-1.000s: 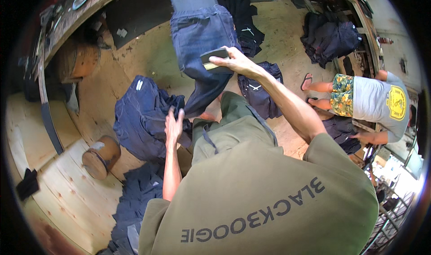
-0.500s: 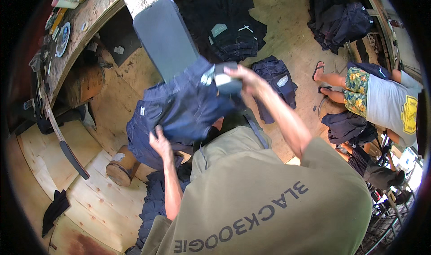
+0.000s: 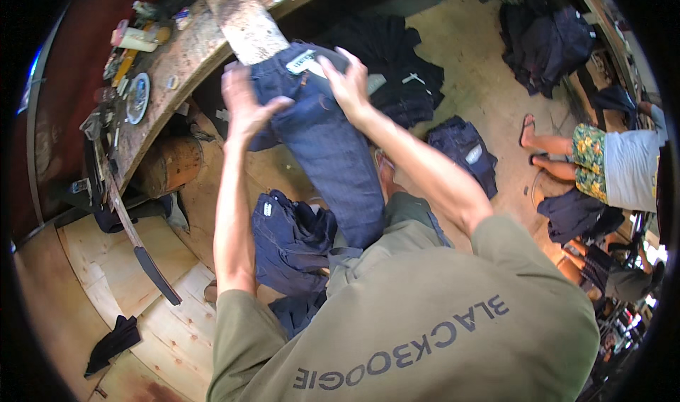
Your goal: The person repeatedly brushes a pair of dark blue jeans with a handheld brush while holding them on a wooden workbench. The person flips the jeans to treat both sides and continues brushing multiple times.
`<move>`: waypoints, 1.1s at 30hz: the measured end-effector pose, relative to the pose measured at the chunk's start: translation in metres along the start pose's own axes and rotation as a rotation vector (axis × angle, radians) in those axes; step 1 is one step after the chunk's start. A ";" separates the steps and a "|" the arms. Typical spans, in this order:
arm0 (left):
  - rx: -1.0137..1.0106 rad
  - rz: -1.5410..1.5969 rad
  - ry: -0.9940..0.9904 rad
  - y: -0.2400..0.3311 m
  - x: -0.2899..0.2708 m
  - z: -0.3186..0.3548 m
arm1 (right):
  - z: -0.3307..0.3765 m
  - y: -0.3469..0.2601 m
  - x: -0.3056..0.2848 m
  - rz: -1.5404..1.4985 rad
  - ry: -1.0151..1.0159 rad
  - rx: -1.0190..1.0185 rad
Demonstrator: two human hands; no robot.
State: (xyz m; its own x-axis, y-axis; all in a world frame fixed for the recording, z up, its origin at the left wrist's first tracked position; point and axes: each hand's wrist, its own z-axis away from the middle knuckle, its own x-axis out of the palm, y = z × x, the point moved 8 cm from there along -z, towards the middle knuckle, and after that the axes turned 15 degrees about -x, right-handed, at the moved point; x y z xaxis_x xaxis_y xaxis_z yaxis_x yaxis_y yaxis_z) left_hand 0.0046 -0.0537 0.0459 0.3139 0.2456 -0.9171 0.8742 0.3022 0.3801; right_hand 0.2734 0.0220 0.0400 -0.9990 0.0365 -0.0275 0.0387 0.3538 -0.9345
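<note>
Left of the grey slanted post (image 3: 244, 19), a cluttered workbench (image 3: 152, 83) runs along the wall. Your left hand (image 3: 244, 108) grips the dark blue jeans (image 3: 322, 147) just below that post, fingers closed on the denim. Your right hand (image 3: 347, 83) presses their waistband, fingers spread. More dark jeans (image 3: 290, 242) lie on the floor beneath.
</note>
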 end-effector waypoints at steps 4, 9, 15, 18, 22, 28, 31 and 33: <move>0.040 -0.168 -0.279 0.046 0.025 -0.033 | 0.111 -0.077 0.007 0.255 -0.594 -0.113; 0.136 -0.396 -0.292 0.071 0.014 -0.056 | 0.162 -0.075 0.005 0.324 -0.479 -0.004; 0.148 0.097 -0.659 0.072 0.038 -0.027 | 0.154 0.006 0.015 0.417 -0.655 0.114; -0.118 0.881 -0.749 0.051 0.033 -0.055 | 0.116 0.025 0.035 0.389 -0.680 0.126; -0.260 0.578 -0.344 0.017 0.016 -0.095 | 0.067 -0.007 0.058 0.252 -0.780 0.030; -0.037 -0.073 -0.132 0.035 0.029 -0.073 | 0.085 -0.049 0.036 0.149 -0.903 -0.044; 0.018 0.046 0.127 0.033 0.024 -0.071 | 0.109 -0.069 0.059 -0.071 -1.162 -0.208; 0.179 0.079 0.244 0.038 0.022 -0.077 | 0.089 -0.079 0.073 0.012 -1.037 -0.397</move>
State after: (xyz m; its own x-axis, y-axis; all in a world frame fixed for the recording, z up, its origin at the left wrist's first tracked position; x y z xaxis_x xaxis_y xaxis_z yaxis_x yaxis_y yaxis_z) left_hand 0.0167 0.0340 0.0491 0.3045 0.4825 -0.8212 0.9086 0.1115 0.4024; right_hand 0.1949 -0.0863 0.0799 -0.5274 -0.6921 -0.4927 -0.1322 0.6397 -0.7571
